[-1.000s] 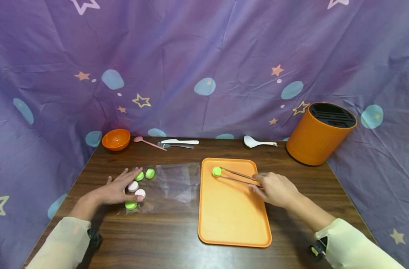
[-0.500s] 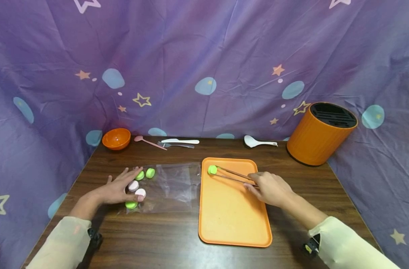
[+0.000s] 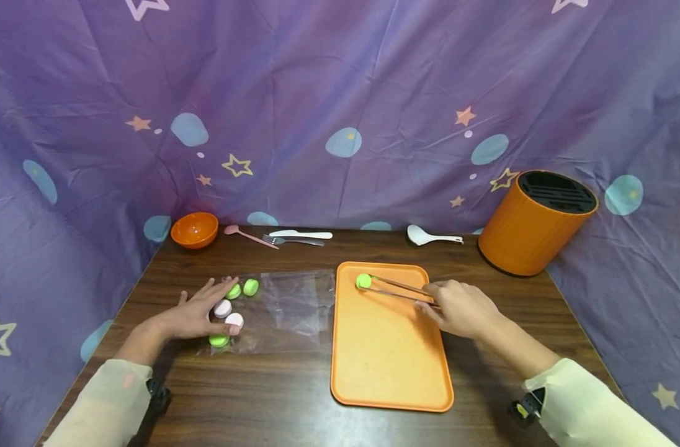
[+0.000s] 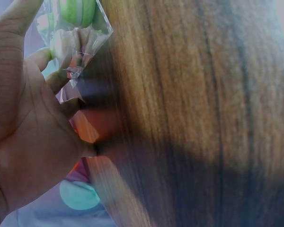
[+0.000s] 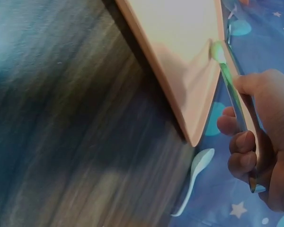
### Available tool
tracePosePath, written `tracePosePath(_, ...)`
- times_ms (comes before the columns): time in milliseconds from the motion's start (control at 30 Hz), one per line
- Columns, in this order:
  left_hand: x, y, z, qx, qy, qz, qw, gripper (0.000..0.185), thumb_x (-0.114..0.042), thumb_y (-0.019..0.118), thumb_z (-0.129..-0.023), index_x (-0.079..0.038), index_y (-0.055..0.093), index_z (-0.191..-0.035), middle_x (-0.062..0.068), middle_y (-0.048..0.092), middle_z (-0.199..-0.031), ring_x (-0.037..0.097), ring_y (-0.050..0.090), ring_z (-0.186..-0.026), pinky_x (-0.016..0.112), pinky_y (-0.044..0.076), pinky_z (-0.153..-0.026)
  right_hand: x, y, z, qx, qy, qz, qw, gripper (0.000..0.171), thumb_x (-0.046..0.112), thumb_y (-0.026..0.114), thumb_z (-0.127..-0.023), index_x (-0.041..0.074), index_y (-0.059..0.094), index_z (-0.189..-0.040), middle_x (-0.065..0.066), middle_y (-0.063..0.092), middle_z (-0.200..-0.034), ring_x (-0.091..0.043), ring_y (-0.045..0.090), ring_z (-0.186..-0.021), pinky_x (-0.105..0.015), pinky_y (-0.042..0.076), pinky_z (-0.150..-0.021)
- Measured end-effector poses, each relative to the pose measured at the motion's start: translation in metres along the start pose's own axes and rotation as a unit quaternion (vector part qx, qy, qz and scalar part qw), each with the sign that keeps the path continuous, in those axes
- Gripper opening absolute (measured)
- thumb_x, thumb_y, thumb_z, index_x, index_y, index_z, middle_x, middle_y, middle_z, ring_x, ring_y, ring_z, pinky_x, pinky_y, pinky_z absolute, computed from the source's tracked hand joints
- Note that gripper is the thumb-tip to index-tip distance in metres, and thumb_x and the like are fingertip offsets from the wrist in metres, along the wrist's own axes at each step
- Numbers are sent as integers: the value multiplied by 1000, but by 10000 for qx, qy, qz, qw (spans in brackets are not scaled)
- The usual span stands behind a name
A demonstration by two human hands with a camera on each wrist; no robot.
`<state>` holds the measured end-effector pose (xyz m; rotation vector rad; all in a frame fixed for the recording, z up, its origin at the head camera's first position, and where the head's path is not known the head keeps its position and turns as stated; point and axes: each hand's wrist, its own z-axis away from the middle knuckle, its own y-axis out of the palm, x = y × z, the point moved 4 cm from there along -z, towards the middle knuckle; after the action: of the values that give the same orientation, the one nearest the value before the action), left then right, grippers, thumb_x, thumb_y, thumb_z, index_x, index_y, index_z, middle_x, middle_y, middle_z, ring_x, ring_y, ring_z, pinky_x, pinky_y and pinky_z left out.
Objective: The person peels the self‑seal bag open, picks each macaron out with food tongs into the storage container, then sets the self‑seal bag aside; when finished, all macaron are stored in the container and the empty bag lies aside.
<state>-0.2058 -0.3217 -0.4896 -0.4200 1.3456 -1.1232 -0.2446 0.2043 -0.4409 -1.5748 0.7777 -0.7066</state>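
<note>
My right hand [image 3: 457,307] grips metal tongs [image 3: 398,290] whose tips pinch a green macaron [image 3: 363,280] over the far left corner of the orange tray [image 3: 390,372]. In the right wrist view the tongs [image 5: 236,101] run from my fingers [image 5: 244,158] to the green macaron [image 5: 218,52] at the tray [image 5: 180,56]. My left hand [image 3: 197,313] rests flat with straight fingers on a clear plastic bag [image 3: 286,307]. Beside it lie green macarons [image 3: 250,287] and pink macarons [image 3: 223,308]. The left wrist view shows my palm [image 4: 23,142] against the bag [image 4: 78,52] with a green macaron [image 4: 77,10] inside.
An orange bowl [image 3: 193,230], a pink spoon [image 3: 247,236], a fork [image 3: 292,241] and a white knife [image 3: 301,234] lie along the table's far edge. A white spoon [image 3: 429,236] and an orange knife block [image 3: 532,223] stand at the back right. Purple star cloth surrounds the wooden table [image 3: 273,397].
The tongs with the green macaron shifted left along the tray's far end, then back right a little. My left hand has stayed on the bag.
</note>
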Motion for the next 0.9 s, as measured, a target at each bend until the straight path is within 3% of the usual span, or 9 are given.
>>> tracePosePath(167,0,0,1,8,-8,-6,10000,120,-60,87,-89,-15,20,-178,27,18,-183,61,5,-167,99,1,-114,5,4,-11,199,118,6,9997,37,36,78,-103,3,80,-121,-8,81,-92,-22,74,-73,-44,60,-59)
tracePosePath(267,0,0,1,23,-11,5,10000,122,-61,87,-88,-15,20,-178,27,18,-183,62,5,-167,99,1,-114,7,7,-15,305,161,-38,9994,37,36,78,-104,4,79,-121,-4,76,-84,-14,64,-64,-39,55,-55)
tracePosePath(567,4,-1,-1,76,-11,-30,10000,124,-61,88,-88,-17,15,-179,25,14,-185,60,1,-168,98,-5,-115,8,1,-11,125,224,-129,9996,39,36,80,-102,4,78,-124,2,69,-77,-11,60,-64,-40,56,-57)
tracePosePath(767,6,0,-1,34,7,-34,10000,125,-61,88,-88,-17,15,-179,25,15,-184,60,1,-168,98,-5,-115,21,-6,-13,-274,-195,-162,9993,42,39,80,-102,8,75,-131,5,66,-76,-8,57,-62,-36,53,-54)
tracePosePath(900,4,1,0,45,34,-15,10000,124,-60,88,-88,-17,16,-179,25,14,-185,60,1,-168,98,-5,-115,37,-4,-16,-560,-706,-24,9959,42,42,80,-102,14,76,-133,3,73,-84,-8,60,-60,-35,54,-52)
